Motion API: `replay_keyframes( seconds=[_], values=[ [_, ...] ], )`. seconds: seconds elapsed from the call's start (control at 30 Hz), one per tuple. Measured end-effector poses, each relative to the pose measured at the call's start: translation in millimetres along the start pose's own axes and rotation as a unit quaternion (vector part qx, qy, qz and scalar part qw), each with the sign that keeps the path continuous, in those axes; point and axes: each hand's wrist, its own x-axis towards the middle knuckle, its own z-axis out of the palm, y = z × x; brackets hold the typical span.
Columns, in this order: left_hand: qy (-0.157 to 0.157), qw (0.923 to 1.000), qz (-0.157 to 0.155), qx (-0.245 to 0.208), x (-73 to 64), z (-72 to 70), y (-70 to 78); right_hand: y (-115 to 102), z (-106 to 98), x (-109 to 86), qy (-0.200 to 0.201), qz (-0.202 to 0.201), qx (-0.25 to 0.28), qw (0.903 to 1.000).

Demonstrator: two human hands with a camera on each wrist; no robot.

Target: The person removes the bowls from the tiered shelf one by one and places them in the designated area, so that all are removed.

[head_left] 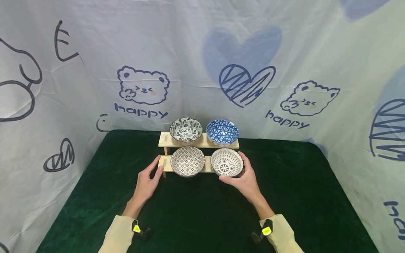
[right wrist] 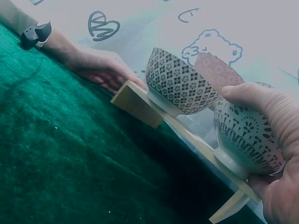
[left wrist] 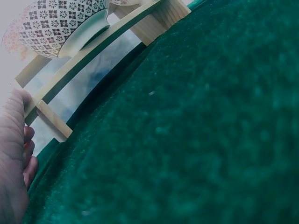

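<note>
Four bowls point(head_left: 187, 161) are borne by the stand point(head_left: 165, 139), pinched at eight o'clock by the left hand point(head_left: 147, 182); at four o'clock, the white bowl point(head_left: 227, 162) is gripped (thumb near rim) by the right hand point(head_left: 246, 181).

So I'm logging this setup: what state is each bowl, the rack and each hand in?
Grey floral bowl: upright, upper shelf, left.
Blue bowl: upright, upper shelf, right.
Brown-patterned bowl: upright, lower shelf, left.
White bowl: upright, lower shelf, right, held.
Wooden rack: standing.
Left hand: gripping the lower shelf's left end.
Right hand: holding the white bowl.
</note>
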Motion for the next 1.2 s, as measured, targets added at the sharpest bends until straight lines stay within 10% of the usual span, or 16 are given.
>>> replay_keyframes(
  seconds=[1.2],
  values=[
    [-0.001,1.0000,-0.002,-0.001,0.0,-0.1,-0.6,10,-32,-14.3,0.047,-0.004,0.011,0.9988]
  ],
)
